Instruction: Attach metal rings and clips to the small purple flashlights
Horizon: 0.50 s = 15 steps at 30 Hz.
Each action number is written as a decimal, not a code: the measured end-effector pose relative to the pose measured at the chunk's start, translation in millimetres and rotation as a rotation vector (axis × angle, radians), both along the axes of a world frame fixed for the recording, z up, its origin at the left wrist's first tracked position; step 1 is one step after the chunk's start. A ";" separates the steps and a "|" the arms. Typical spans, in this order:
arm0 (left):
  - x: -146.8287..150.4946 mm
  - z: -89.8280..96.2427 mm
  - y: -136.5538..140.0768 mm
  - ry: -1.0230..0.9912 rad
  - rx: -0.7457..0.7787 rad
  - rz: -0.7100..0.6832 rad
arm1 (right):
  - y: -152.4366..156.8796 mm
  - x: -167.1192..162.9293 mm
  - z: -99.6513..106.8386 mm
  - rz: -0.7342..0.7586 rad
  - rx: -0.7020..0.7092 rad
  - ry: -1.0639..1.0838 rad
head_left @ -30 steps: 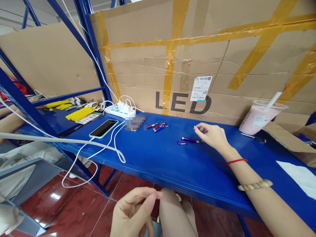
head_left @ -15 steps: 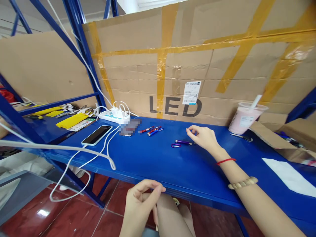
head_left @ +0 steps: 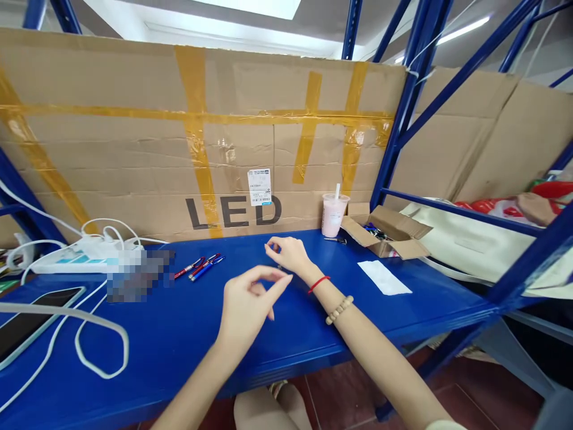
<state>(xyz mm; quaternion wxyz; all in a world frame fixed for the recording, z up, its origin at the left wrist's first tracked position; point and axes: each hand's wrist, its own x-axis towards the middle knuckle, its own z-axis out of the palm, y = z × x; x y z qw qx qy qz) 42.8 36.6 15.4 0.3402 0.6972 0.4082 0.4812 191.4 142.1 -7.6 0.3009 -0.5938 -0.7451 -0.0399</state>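
Over the middle of the table, my left hand [head_left: 250, 298] is raised with thumb and forefinger tips pressed together. Whatever may be between them is too small to see. Just beyond it, my right hand [head_left: 290, 255], with a red string and a beaded bracelet at the wrist, is closed low over the blue table [head_left: 179, 352]. Its fingers curl toward the thumb, and any content is hidden. Left of my hands lie slim red pen-like pieces with clips [head_left: 188, 269] and a blue one [head_left: 206, 269]. The purple piece seen earlier is hidden behind my hands.
A pink drink cup with a straw [head_left: 333, 216] stands at the back, beside an open cardboard box [head_left: 398, 230] of small parts. White paper [head_left: 384, 278] lies on the right. A power strip [head_left: 76, 258], phone [head_left: 36, 316] and white cables [head_left: 123, 346] occupy the left.
The view has swung right. My left hand has risen from over my lap to above the table, close to my right hand. My right hand stays low over the tabletop with curled fingers.
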 end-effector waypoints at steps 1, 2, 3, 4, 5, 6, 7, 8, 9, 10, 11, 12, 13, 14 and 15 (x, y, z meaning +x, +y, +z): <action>1.6 -1.0 17.6 0.124 0.136 0.042 | -0.1 2.0 0.8 0.008 -0.003 -0.004; 2.3 -2.7 35.7 0.215 0.221 0.079 | -0.1 4.1 1.7 0.017 -0.007 -0.010; 2.1 -5.0 53.4 0.238 0.242 0.091 | -0.2 5.9 2.6 0.025 -0.010 -0.019; 0.9 -7.4 69.8 0.206 0.211 0.062 | -0.2 7.3 3.5 0.033 -0.010 -0.027; -1.4 -9.6 84.3 0.119 0.157 0.014 | -0.3 8.2 4.4 0.045 -0.008 -0.034; -4.5 -11.3 96.3 0.005 0.100 -0.013 | -0.5 8.4 5.1 0.058 -0.003 -0.037; -8.4 -12.4 105.5 -0.088 0.052 -0.020 | -0.9 8.0 5.8 0.078 -0.003 -0.043; -12.8 -13.0 112.0 -0.151 0.029 -0.027 | -1.6 7.1 6.4 0.102 -0.008 -0.051; -17.5 -13.3 116.1 -0.173 0.024 -0.039 | -2.5 6.0 6.8 0.131 -0.018 -0.062; -22.1 -13.6 118.3 -0.154 0.029 -0.044 | -3.5 4.9 7.3 0.161 -0.032 -0.077; -26.3 -14.3 119.2 -0.097 0.040 -0.041 | -4.4 4.0 7.6 0.188 -0.046 -0.093; -29.7 -15.5 119.2 -0.011 0.049 -0.024 | -5.0 3.6 7.8 0.210 -0.059 -0.106; -32.1 -17.6 118.8 0.085 0.059 0.005 | -5.2 3.7 7.8 0.224 -0.070 -0.117; -33.3 -20.4 118.2 0.176 0.073 0.038 | -5.0 4.4 7.7 0.229 -0.078 -0.123; -33.1 -23.8 117.6 0.247 0.094 0.065 | -4.2 5.6 7.4 0.230 -0.080 -0.124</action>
